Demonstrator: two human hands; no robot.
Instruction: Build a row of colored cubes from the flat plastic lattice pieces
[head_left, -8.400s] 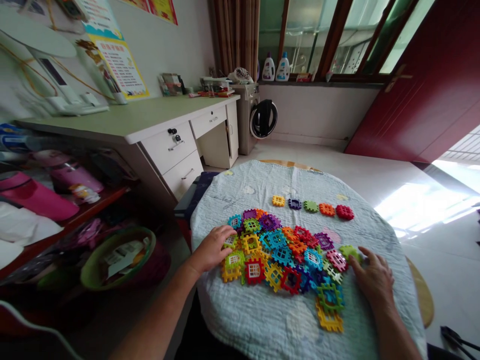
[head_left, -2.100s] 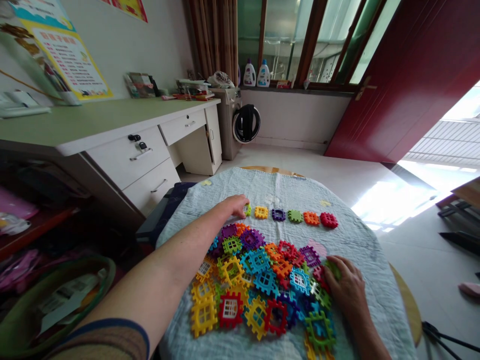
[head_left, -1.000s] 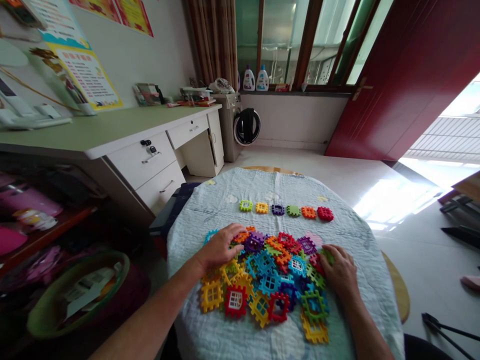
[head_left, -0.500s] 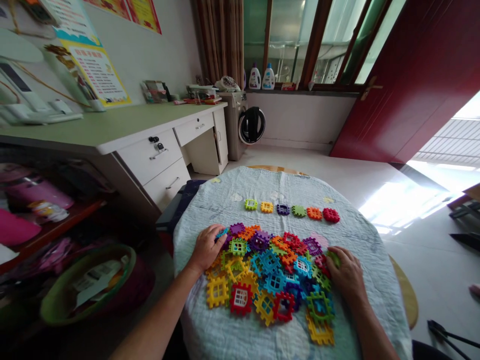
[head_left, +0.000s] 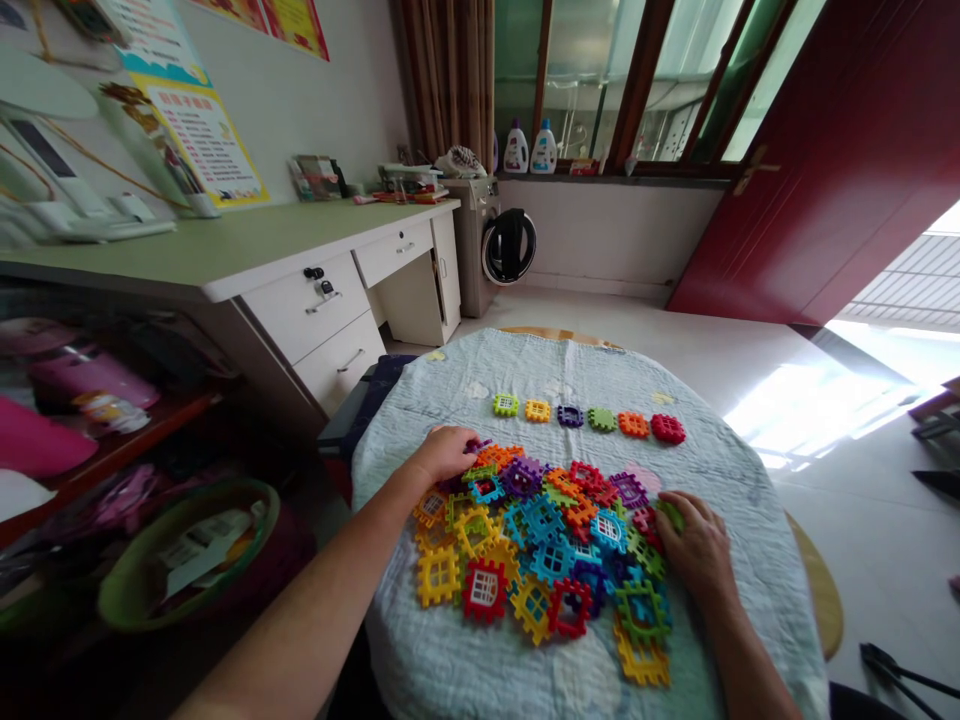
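A pile of colourful notched plastic building blocks (head_left: 551, 520) lies on a cloth-covered round table. At the pile's far left edge, my left hand (head_left: 448, 452) has its fingers closed around a purple block (head_left: 477, 445), mostly hidden by them. My right hand (head_left: 697, 545) rests at the pile's right side, its fingers curled over a green block (head_left: 671, 516). A light-blue block (head_left: 487, 489) lies in the pile near my left hand. Beyond the pile runs a row of several blocks, from a lime window block (head_left: 505, 404) to a red block (head_left: 668, 429).
The pale blue cloth (head_left: 420, 400) covers the tabletop. To the left stand a green-topped desk (head_left: 300, 240) and a green-rimmed basket (head_left: 120, 605). Farther off are a washing machine (head_left: 476, 240) with its door open and a red door (head_left: 765, 200).
My left hand has moved forward and right, from a blue block to the purple one. A light-blue block now lies on the pile's left part. My right hand has stayed in place.
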